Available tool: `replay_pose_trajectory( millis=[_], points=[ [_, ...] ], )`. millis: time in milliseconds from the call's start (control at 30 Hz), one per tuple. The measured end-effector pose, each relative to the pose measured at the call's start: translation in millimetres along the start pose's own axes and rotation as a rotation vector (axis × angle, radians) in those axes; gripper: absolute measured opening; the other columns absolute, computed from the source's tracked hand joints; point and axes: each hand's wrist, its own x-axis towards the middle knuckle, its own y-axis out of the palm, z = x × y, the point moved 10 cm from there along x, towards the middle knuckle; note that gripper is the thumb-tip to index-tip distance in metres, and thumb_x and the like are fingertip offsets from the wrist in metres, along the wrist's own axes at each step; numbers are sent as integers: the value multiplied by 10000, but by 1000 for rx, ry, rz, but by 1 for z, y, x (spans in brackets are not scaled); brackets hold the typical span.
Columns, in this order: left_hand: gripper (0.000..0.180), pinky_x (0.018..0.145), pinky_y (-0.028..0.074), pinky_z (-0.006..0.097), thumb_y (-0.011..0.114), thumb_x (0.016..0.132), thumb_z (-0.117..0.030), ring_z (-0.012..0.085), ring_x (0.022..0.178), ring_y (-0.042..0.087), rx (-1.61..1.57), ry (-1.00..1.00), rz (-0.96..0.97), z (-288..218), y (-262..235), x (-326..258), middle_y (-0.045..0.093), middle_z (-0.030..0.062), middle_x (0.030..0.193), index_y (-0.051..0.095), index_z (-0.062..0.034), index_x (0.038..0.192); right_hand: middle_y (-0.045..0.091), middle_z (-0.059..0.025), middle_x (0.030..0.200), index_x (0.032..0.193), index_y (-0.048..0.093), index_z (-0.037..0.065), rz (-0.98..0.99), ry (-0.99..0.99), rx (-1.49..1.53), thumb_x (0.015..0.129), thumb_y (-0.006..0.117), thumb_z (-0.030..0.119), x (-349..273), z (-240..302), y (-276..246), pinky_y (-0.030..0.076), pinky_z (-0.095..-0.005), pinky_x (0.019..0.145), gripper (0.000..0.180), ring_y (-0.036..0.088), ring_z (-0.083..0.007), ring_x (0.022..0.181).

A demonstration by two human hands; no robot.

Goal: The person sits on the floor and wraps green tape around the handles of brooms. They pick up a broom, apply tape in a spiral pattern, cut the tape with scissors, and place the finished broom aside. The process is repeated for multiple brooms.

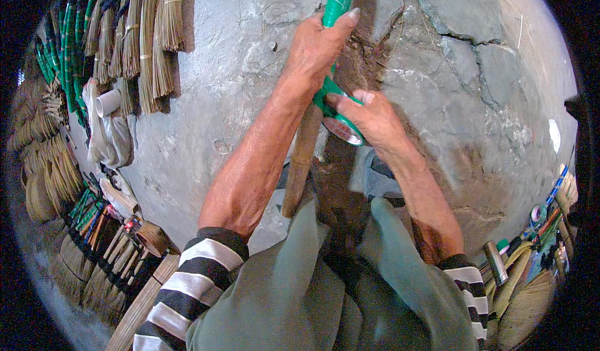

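Gripping the stick (304, 157), left hand (315, 51) fingers clench; right hand (369, 115) apparently pinches tape roll (342, 130).

floor (250, 70): grey concrete lying rough and cracked, daylight falling evenly on it | upper left: bundles of dried grass (147, 32) lying in a row; green-wrapped sticks (69, 45) resting beside them | lower left: finished brooms (94, 270) piling up | right edge: more broom handles (550, 226) crowding the rim
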Motion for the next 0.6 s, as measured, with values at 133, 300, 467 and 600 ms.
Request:
replay_pose_trajectory(
  millis=[133, 300, 467, 600],
  points=[
    [510, 589, 470, 368, 755, 920, -551, 150, 647, 580, -829, -61, 451, -1, 43, -13, 650, 36, 755, 707, -46, 973, 703, -35, 791, 941, 722, 14, 102, 141, 176, 985, 759, 371, -5, -7, 12, 503, -271, 571, 362, 618, -92, 647],
    [463, 511, 468, 305, 777, 914, -505, 149, 573, 599, -286, 97, 66, 5, 6, -4, 641, 53, 726, 674, -61, 997, 719, -36, 827, 969, 732, 15, -10, -8, -120, 959, 783, 451, 2, 2, 2, 508, -254, 586, 438, 641, -87, 683],
    [421, 536, 514, 321, 717, 969, -477, 166, 589, 627, -700, -115, 360, 14, 35, -12, 674, 77, 739, 668, -61, 1016, 727, -43, 844, 965, 737, 21, 8, 12, 27, 970, 767, 455, -1, -15, 3, 510, -245, 607, 435, 653, -90, 685],
    [512, 576, 543, 346, 682, 981, -551, 159, 680, 653, -196, 30, 58, 9, 1, -3, 675, 61, 740, 681, -66, 1143, 726, -34, 822, 947, 739, 27, -8, -7, -107, 977, 760, 439, -5, -11, 3, 495, -250, 593, 414, 643, -89, 674]
  ],
)
